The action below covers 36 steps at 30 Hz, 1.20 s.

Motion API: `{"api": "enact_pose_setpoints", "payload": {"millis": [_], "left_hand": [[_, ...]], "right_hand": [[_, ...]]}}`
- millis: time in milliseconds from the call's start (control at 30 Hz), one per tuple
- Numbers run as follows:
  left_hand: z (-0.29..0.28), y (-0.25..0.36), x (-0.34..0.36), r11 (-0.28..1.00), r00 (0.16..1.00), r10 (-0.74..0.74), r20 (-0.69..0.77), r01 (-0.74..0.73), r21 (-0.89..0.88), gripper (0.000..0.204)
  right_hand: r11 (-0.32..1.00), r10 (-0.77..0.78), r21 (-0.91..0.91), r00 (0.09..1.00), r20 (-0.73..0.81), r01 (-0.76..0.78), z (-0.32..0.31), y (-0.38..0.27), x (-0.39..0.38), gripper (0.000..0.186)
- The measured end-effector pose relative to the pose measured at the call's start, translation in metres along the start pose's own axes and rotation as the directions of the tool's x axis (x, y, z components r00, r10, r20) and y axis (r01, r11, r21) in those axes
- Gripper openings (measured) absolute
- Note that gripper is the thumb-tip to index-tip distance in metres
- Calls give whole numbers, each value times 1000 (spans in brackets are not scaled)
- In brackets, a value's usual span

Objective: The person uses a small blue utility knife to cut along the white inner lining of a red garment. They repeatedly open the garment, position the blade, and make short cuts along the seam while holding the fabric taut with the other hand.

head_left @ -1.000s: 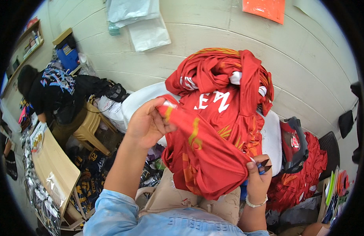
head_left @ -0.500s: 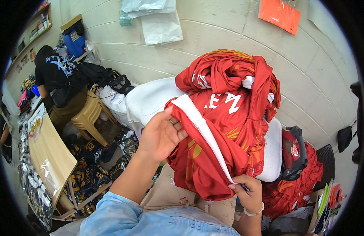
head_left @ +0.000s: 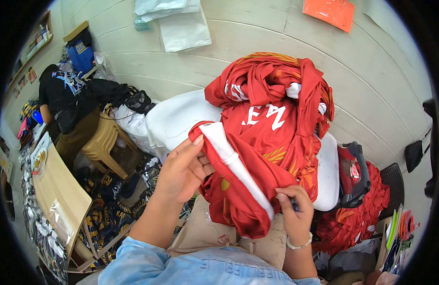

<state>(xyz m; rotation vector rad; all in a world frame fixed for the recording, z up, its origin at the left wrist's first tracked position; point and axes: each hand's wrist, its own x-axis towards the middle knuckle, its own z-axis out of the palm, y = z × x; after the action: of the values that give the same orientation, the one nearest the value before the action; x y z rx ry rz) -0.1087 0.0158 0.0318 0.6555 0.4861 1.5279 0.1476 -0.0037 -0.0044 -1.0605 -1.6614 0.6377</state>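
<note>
A white band [head_left: 247, 179] slants rightward down the red garment [head_left: 264, 173].

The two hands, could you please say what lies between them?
The head view shows a red garment with a white band between the left hand and right hand.

In front of you, the heaped red fabric [head_left: 257, 107] bears large white block characters, with more white lettering on its upper fold, partly lost in creases. Your light blue shirt [head_left: 229, 273] carries a row of blue capitals across the front. Low on your left, dark garments [head_left: 108, 209] show gold letters and numerals. On the blue container [head_left: 81, 59] you see a yellow label, and on the grey-and-red case [head_left: 359, 164] a red-and-white mark, both too small to read.
</note>
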Motion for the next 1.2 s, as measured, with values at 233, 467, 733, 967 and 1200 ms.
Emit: {"api": "enact_pose_setpoints", "payload": {"millis": [233, 467, 733, 967, 1200], "left_hand": [[7, 20, -10, 981, 996, 79, -33, -72, 182, 29], [19, 39, -4, 906, 996, 66, 57, -84, 416, 21], [22, 63, 15, 895, 986, 94, 137, -144, 423, 19], [-10, 85, 42, 979, 986, 160, -52, -151, 140, 13], [-22, 81, 50, 983, 981, 174, -79, -169, 69, 14]], "right_hand": [[976, -112, -204, 977, -182, 74, 40, 6, 9, 44], [952, -282, -143, 957, -67, 271, 46, -6, -2, 47], [989, 96, 71, 932, 351, -128, 42, 9, -26, 21], [884, 388, 14, 752, 533, -467, -57, 16, -49, 22], [825, 499, 162, 832, 242, -542, -125, 4, -69, 14]]}}
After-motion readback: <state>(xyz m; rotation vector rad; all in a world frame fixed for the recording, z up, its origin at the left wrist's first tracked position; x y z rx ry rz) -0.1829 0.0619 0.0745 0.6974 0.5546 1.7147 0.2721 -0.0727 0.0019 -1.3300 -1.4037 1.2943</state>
